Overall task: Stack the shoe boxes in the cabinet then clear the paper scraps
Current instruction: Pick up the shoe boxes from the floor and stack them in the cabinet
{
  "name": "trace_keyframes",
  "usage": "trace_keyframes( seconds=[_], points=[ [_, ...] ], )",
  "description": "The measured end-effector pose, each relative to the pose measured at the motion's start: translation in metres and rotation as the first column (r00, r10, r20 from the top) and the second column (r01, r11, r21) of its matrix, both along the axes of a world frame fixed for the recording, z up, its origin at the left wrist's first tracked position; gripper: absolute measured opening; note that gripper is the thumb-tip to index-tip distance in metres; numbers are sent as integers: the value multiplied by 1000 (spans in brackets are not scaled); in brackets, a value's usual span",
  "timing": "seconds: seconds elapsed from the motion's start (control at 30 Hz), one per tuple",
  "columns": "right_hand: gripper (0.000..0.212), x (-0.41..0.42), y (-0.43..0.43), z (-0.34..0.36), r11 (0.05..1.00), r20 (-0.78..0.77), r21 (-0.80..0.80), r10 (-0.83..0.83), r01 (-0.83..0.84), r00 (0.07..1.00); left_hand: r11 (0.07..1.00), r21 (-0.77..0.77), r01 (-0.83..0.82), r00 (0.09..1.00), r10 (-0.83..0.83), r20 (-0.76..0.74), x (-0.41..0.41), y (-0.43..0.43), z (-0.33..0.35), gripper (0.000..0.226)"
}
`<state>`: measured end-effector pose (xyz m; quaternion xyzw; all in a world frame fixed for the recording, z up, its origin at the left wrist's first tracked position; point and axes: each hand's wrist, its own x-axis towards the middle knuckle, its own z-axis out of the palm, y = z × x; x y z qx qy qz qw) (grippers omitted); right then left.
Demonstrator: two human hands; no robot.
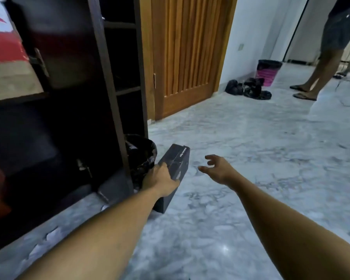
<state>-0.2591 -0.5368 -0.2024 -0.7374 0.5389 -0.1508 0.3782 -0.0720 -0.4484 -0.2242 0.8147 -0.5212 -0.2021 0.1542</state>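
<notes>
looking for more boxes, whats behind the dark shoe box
A bin lined with a black bag stands behind the shoe box, beside the cabinet. The box and the left hand gripping it hide its base; its inside is too dark to tell.

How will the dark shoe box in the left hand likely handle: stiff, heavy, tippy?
Probably stiff: the dark shoe box shows flat faces, straight edges. Likely light: the left hand alone grips it. Tilted, it may swing.
</notes>
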Motion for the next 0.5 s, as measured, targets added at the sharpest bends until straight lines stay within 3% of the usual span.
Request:
trace_keyframes(
  seconds=[0.1, 0.2, 0.37, 0.5],
  points=[
    [61, 20, -37, -18, 978, -159, -48, 195, -205, 968, 997, 20, -69, 997, 68, 37, 1, -19, -42, 62],
    [54, 47, -66, -48, 939, -193, -93, 309, -331, 931, 992, 30, -126, 991, 124, 47, 3, -36, -75, 64],
    [59, 77, -93, -99, 929, -119, -79, 352, -362, 929, 982, 53, -181, 981, 176, 87, 8, -48, -116, 85],
    [71, 95, -104, -126, 929, -82, -77, 356, -362, 931, 988, 38, -150, 984, 146, 103, 25, -53, -132, 82]
  ],
)
